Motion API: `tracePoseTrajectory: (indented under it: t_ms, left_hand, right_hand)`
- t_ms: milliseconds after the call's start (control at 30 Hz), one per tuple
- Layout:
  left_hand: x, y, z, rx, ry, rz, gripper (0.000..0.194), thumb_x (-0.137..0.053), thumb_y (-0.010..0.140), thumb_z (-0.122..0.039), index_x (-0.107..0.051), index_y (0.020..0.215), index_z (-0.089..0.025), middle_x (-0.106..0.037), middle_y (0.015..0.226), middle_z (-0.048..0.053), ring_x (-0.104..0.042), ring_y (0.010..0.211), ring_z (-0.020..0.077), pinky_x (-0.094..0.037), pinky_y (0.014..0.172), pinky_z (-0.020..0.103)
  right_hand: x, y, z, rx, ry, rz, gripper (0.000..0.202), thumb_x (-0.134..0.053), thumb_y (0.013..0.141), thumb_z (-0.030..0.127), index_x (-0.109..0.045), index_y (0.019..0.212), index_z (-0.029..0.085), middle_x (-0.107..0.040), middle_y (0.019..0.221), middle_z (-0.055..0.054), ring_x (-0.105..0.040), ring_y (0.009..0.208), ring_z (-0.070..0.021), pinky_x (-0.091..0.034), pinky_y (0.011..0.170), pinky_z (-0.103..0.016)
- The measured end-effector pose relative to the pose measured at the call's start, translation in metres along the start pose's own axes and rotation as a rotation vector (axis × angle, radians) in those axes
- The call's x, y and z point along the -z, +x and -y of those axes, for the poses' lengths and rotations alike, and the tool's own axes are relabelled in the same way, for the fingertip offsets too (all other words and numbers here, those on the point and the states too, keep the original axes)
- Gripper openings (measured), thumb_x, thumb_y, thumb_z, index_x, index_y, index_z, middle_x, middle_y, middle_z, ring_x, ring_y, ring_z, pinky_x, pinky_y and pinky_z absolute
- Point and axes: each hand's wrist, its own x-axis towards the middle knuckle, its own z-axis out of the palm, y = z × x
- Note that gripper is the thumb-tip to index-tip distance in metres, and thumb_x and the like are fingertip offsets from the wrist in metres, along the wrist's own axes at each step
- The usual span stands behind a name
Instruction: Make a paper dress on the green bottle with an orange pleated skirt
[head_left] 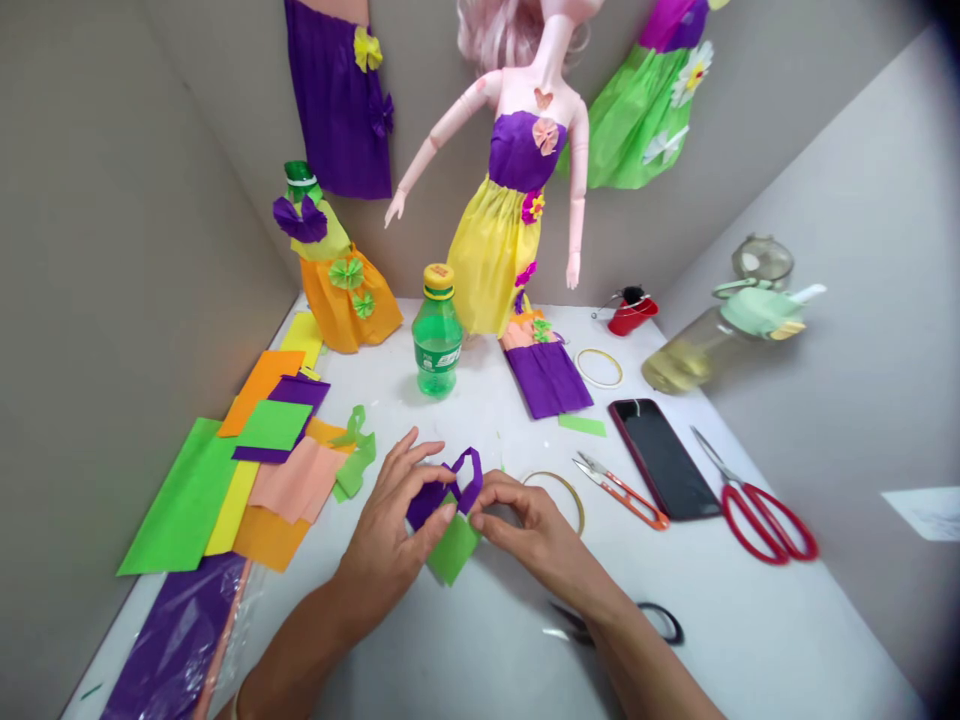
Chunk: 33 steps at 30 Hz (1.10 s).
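Note:
A small piece with a green lower part [453, 548] and a purple upper part with a purple loop [471, 482] is held just above the white table [420, 660]. My left hand [394, 525] pinches its left side between thumb and fingers. At its right edge, my right hand [529, 520] grips the purple strip between thumb and index finger. The fingertips cover part of the purple piece. Behind the hands stands a green bottle [437, 345] with a yellow cap.
Coloured sheets [180, 500] lie at left. A dressed doll [517, 190] and dressed bottle [349, 300] stand behind. To the right are orange snips [630, 498], a phone [664, 455], red scissors [765, 520] and a drink bottle [694, 345]. Black scissors [660, 620] lie beneath my right forearm.

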Motion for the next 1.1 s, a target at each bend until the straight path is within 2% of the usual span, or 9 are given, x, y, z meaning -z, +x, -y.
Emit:
tracePoseTrajectory:
  t_ms: [67,200,333,633,1100]
  left_hand:
    - [0.0020,0.0005,-0.0004,0.012,-0.032,0.095,0.022,-0.054,0.092,-0.033,-0.059,0.112,-0.025,-0.045,0.146,0.008,-0.017,0.148,0.0307,-0.027,0.115,0.057]
    - [0.0026,0.0013,-0.0007,0.040,-0.050,0.177,0.011,-0.055,0.091,-0.032,-0.059,0.095,-0.023,-0.041,0.151,0.007,-0.013,0.149,0.0309,-0.027,0.114,0.058]
    - [0.0012,0.0012,-0.0001,0.050,-0.060,0.168,0.009,-0.055,0.090,-0.028,-0.059,0.086,-0.022,-0.046,0.148,0.009,-0.016,0.148,0.0320,-0.028,0.113,0.059]
    - [-0.0023,0.0010,0.0006,0.051,-0.071,0.155,0.009,-0.055,0.089,-0.025,-0.057,0.082,-0.022,-0.048,0.145,0.009,-0.017,0.148,0.0310,-0.026,0.113,0.061]
    - [-0.0039,0.0016,0.0019,0.043,-0.018,0.136,0.007,-0.054,0.089,-0.023,-0.058,0.084,-0.022,-0.049,0.145,0.009,-0.020,0.147,0.0295,-0.029,0.113,0.060]
  right_hand:
    - [-0.0006,-0.0003,0.0008,0.000,0.006,0.008,0.011,-0.064,0.087,0.023,-0.067,0.077,0.021,-0.062,0.088,-0.001,-0.057,0.088,-0.0174,-0.041,0.083,-0.029]
    - [-0.0008,-0.0010,0.0003,0.009,0.006,0.021,0.009,-0.063,0.087,0.020,-0.066,0.079,0.020,-0.062,0.090,-0.001,-0.058,0.091,-0.0174,-0.041,0.085,-0.029]
    - [-0.0013,-0.0020,0.0020,0.016,-0.029,0.029,0.009,-0.063,0.087,0.017,-0.065,0.080,0.021,-0.062,0.090,-0.001,-0.058,0.091,-0.0173,-0.040,0.084,-0.029]
    - [-0.0040,-0.0048,0.0014,0.031,-0.132,0.019,0.012,-0.062,0.087,0.011,-0.066,0.082,0.021,-0.061,0.091,0.000,-0.056,0.094,-0.0170,-0.039,0.082,-0.028]
    - [-0.0035,-0.0052,0.0005,0.048,-0.146,0.037,0.013,-0.062,0.086,0.009,-0.061,0.079,0.021,-0.059,0.090,0.001,-0.054,0.091,-0.0153,-0.038,0.081,-0.027]
